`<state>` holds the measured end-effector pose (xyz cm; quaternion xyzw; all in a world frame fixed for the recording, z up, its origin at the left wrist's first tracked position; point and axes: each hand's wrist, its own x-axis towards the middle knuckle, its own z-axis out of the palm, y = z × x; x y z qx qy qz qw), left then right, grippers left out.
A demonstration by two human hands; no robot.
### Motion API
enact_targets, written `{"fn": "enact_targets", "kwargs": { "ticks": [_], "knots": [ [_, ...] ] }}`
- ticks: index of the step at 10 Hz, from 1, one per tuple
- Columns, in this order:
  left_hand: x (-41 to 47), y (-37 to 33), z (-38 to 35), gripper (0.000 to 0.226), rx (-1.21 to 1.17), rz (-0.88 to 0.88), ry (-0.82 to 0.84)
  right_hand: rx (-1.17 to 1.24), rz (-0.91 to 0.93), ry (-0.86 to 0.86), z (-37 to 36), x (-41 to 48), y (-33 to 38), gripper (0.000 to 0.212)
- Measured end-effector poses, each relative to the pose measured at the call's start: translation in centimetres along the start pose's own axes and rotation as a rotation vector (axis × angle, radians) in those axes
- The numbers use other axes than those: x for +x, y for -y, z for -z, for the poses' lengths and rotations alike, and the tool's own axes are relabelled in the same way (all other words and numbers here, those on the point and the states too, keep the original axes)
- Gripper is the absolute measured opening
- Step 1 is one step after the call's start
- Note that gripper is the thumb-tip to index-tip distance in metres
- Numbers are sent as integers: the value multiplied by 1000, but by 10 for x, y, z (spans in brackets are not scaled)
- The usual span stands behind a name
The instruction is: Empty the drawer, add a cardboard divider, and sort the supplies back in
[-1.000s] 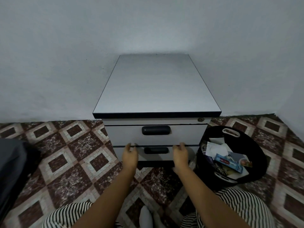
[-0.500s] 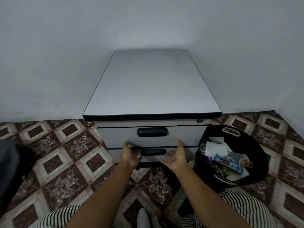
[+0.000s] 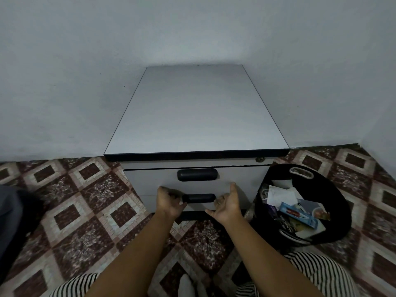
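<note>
— Where does your camera look from?
— From your head. It faces forward and down, over your knees (image 3: 317, 273), at the cabinet (image 3: 197, 108) against the wall (image 3: 64, 82).
— How near is it?
— Near: your left hand (image 3: 169, 202) and right hand (image 3: 227, 207) reach the cabinet's front. The wide lens also takes in the floor (image 3: 85, 211) on both sides and the basket (image 3: 342, 213) at your right.

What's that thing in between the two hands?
The lower drawer's black handle sits between the left hand and right hand, in the head view.

Bare forearms; black-and-white striped garment (image 3: 317, 273) over legs; white sock (image 3: 186, 286).
</note>
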<state>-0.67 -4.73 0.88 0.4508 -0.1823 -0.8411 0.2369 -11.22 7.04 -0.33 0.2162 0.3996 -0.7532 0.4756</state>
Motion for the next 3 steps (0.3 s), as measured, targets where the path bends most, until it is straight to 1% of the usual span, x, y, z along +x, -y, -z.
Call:
{"fn": "enact_targets", "kwargs": {
  "ticks": [1,2,3],
  "knots": [
    [-2,-2,6,35,32,8,21,-54,17,-18,2,-2,0,74],
    [-9,-5,9,57,125,19,7,-154,13,-40,5,-3,5,71],
    [-23,3,19,47,304,25,-18,-271,22,-43,13,-4,4,58]
  ]
}}
